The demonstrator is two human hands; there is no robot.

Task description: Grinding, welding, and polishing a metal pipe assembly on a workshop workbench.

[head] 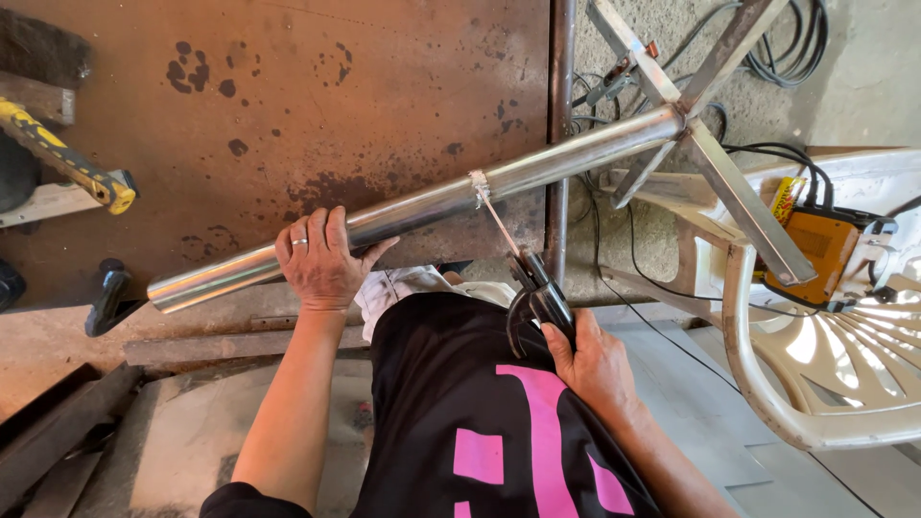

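Steel pipe (422,203), lying across rusty steel desk (288,105), gripped by left hand (321,259); right hand (590,360) clasping electrode holder (539,297), welding rod (497,223) touching pipe's joint.

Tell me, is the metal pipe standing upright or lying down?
Lying down: the metal pipe slants across the rusty table, with the left hand on it.

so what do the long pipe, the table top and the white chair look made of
Long pipe: bare metal, likely steel, shiny with streaky reflections. Table top: steel plate by the look, brown with rust and dark blotches. White chair: moulded plastic, glossy, with slotted seat and rounded edges.
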